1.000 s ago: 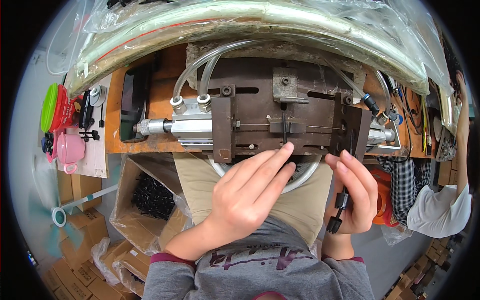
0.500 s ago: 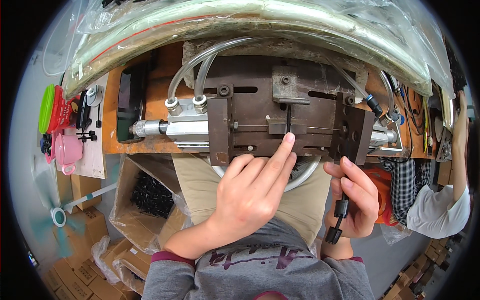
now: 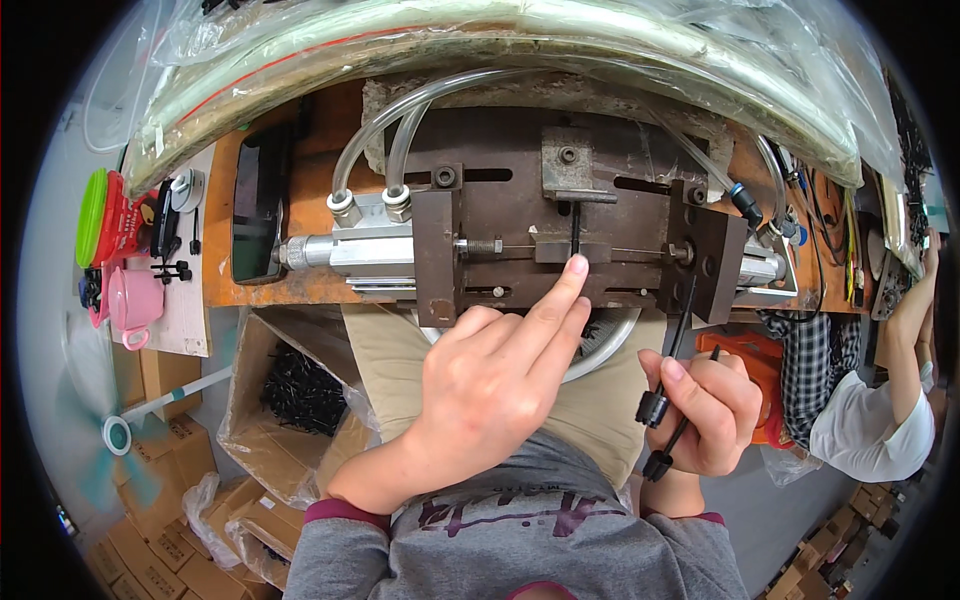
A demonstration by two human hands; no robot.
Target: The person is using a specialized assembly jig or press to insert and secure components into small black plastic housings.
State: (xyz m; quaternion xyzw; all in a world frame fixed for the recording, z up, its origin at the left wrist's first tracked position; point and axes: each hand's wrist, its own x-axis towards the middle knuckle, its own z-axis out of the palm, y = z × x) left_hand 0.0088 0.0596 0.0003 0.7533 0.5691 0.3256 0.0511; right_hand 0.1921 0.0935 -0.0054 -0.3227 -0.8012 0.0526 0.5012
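My left hand stretches its index finger up to the lower end of a thin black rod. That rod stands across a small dark metal block in the middle of a brown steel fixture. The fingertip touches the rod's end; the other fingers are loosely bent, holding nothing. On the right, my right hand is closed around two thin black rods with ribbed knobs, one pointing up, the other slanting down. Bolt-like tips stick inward from both side plates toward the block.
Silver air cylinders with clear tubes flank the fixture. A phone and a pink cup lie left. Below is a carton of black parts. A plastic-wrapped roll spans the back. A co-worker's arm shows right.
The bolt-like tips have moved inward from both side plates. In my right hand the black rods have turned and spread, and the fingers have curled around them. My left hand has barely moved.
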